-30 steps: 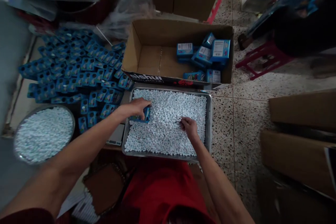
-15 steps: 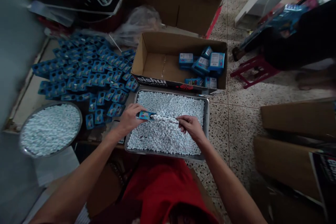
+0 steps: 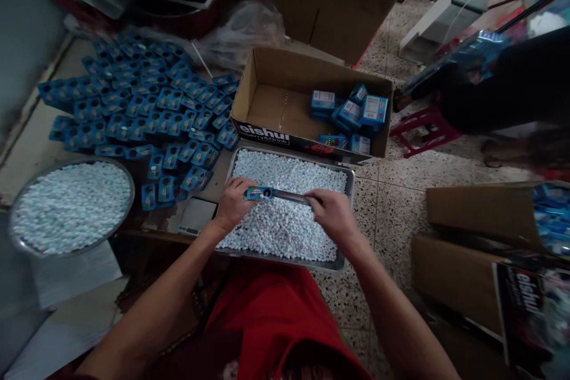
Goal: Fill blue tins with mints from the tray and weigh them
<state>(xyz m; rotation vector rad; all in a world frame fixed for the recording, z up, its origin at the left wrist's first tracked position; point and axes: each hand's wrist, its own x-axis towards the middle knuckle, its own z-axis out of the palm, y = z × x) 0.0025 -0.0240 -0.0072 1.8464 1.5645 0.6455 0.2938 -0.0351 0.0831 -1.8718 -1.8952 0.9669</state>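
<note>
Above the metal tray (image 3: 351,202) of small white and pale-blue candies (image 3: 285,228), my left hand (image 3: 232,203) is closed around a small blue box (image 3: 255,192). A round dark opening shows on the box's right part. My right hand (image 3: 333,212) grips the far end of a narrow metal scoop (image 3: 290,196), which runs left to the box. No candies can be made out along the scoop's length. Whether its tip is inside the opening or only against the box, I cannot tell.
Behind the tray stands an open carton (image 3: 267,95) with blue packs (image 3: 350,111). Many small blue boxes (image 3: 146,101) cover the table at left, near a round metal bowl (image 3: 71,208) of candies. A person sits beyond a red stool (image 3: 425,133); cartons (image 3: 467,214) stand at right.
Half a second ago a row of white candies filled the scoop; now it looks bare. My right hand has turned over its end. The whole view has shifted slightly.
</note>
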